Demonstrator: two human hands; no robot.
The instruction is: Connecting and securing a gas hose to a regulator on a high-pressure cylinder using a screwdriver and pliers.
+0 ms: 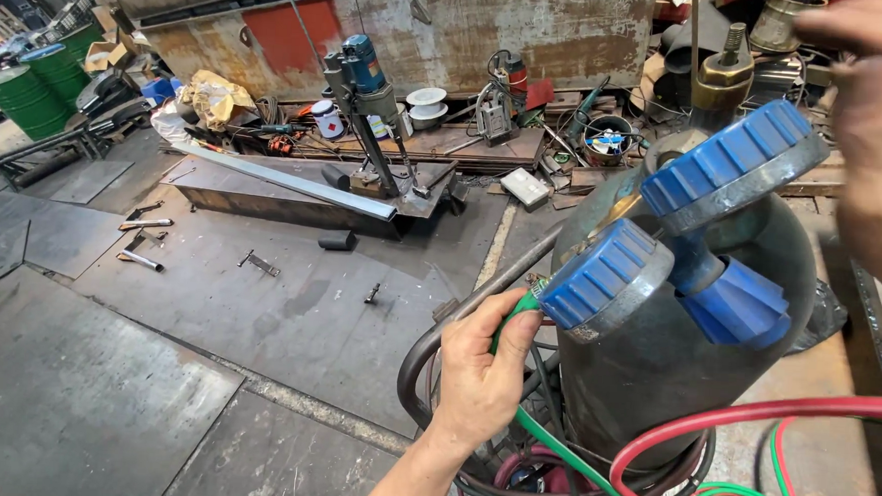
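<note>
Head camera, looking down in a metal workshop: the person's left hand (483, 364) is closed around a green hose (561, 452) just where it meets the near blue-capped gauge (598, 275) of a regulator mounted on a dark gas cylinder (654, 357). The thumb and fingers pinch the hose end, touching the rim of the gauge body. The right hand (873, 118) is raised at the upper right edge, blurred and partly out of frame; whether it is open or closed cannot be told, and it appears to hold nothing. A second blue-capped gauge (732, 162) sits higher and farther right, nearer the right hand, with a blue knob (741, 306) below it.

The hose connection lies directly ahead of the left hand, up and to the right of the wrist; the green hose runs from there down and right toward the near edge, where it loops beside a red hose (741, 415). The left hand is clearly the nearer one to the fitting.

Farther off on the steel-plate floor (158, 365) stand a magnetic drill (363, 106) on a steel beam (266, 176), green drums (31, 91) at far left, and scattered tools.
</note>
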